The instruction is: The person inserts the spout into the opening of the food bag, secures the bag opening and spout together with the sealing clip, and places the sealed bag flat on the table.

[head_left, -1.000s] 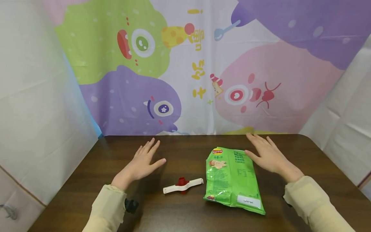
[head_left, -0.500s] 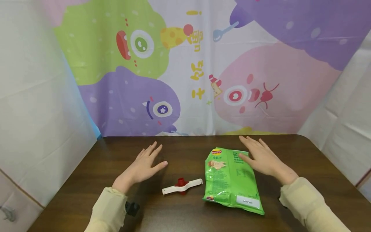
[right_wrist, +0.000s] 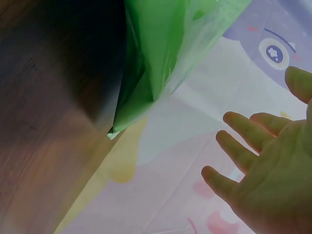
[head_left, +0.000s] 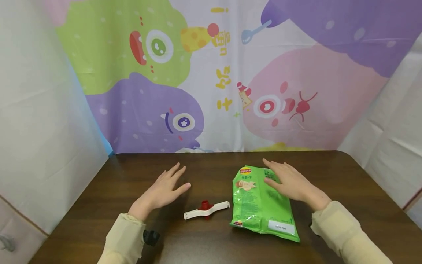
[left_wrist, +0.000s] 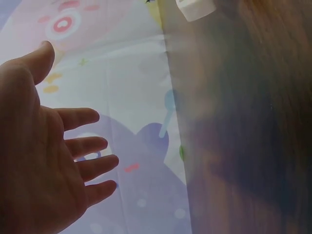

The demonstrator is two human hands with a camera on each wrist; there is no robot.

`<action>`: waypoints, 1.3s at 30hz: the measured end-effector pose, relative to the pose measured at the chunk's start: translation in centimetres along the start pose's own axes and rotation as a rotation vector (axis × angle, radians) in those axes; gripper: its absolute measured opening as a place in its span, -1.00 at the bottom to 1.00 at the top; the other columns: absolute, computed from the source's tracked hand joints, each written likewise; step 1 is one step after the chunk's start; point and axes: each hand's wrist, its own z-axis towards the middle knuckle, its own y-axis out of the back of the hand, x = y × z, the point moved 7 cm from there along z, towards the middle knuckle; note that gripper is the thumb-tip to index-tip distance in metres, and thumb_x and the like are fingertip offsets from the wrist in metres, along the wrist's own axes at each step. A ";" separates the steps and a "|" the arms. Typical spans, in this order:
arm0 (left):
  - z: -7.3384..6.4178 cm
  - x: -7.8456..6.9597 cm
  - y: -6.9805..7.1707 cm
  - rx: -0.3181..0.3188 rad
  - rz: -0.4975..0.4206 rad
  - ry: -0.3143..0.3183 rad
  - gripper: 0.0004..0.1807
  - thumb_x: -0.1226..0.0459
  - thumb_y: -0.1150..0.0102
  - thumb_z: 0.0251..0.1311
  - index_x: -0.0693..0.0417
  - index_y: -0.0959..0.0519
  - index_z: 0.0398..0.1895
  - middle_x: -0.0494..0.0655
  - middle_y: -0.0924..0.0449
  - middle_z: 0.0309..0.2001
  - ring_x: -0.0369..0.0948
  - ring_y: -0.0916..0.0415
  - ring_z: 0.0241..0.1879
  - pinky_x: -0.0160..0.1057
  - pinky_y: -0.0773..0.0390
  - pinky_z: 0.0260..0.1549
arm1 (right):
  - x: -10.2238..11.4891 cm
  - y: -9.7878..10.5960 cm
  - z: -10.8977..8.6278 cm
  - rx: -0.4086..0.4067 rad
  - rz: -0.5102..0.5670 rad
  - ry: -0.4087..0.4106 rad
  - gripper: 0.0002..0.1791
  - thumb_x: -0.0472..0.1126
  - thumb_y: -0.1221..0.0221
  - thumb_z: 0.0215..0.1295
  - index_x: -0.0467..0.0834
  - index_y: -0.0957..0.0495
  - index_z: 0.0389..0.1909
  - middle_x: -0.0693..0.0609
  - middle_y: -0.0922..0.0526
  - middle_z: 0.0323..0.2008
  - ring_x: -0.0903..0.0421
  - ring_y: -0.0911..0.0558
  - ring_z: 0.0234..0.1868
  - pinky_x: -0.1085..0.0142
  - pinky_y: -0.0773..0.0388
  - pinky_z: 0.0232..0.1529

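Green chip bag (head_left: 262, 209) lies on the table (head_left: 194, 244), right of ctr, w/ a white label near its bottom R corner. Just left of it, w/ a small gap btwn: white gadget (head_left: 197, 213), red knob (head_left: 205, 205) in its mid. R hand (head_left: 291, 181) is over the bag's far R corner in the head view; R wrist view shows its fingers apart from the bag, spread, holding nothing. L hand (head_left: 161, 192) is up & left of the gadget, not touching it, fingers spread, thumb out, nothing held. Beige sleeves (head_left: 123, 233) on both arms; black device (head_left: 151, 237) at L wrist. Table's dark brown, wood-look. Behind: cartoon-monster cloth (head_left: 224, 128), lettering sideways; white sheets (head_left: 46, 91) either side.
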 end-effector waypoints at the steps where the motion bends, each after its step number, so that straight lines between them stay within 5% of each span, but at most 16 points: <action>1: 0.0 -0.1 -0.1 0.008 -0.007 0.001 -0.19 -0.25 0.26 0.21 0.05 -0.06 0.38 0.09 0.12 0.42 0.08 0.08 0.37 0.10 0.14 0.29 | 0.1 -0.1 0.0 0.001 0.004 0.003 -0.28 0.06 0.00 0.30 -0.19 -0.03 0.37 -0.19 -0.25 0.28 -0.15 -0.22 0.30 -0.08 0.04 0.29; 7: -0.2 -0.6 -0.6 0.049 -0.076 0.007 -0.22 -0.25 0.27 0.22 0.01 -0.09 0.38 0.05 0.08 0.41 0.09 0.06 0.36 0.15 0.03 0.25 | 0.6 -0.8 -0.2 0.026 0.048 -0.007 -0.30 0.07 0.01 0.31 -0.09 -0.03 0.38 -0.10 -0.27 0.29 -0.13 -0.29 0.25 -0.10 -0.20 0.17; 23: -0.1 -1.2 -1.4 0.084 -0.076 0.010 -0.24 -0.24 0.24 0.21 0.00 -0.14 0.36 -0.01 0.02 0.40 0.01 0.00 0.35 0.07 -0.07 0.24 | 2.8 -1.5 0.7 0.018 0.017 0.092 -0.36 0.02 -0.03 0.29 -0.18 -0.17 0.31 -0.14 -0.33 0.24 -0.11 -0.30 0.26 0.00 -0.21 0.21; 39: -0.4 -1.7 -2.9 0.151 -0.087 0.044 -0.24 -0.24 0.18 0.18 -0.04 -0.15 0.35 0.00 -0.10 0.36 -0.07 -0.12 0.31 0.02 -0.18 0.20 | 4.8 -2.6 0.8 0.095 0.067 0.113 -0.38 -0.01 -0.04 0.29 -0.17 -0.18 0.31 -0.05 -0.45 0.14 -0.03 -0.36 0.21 0.01 -0.25 0.18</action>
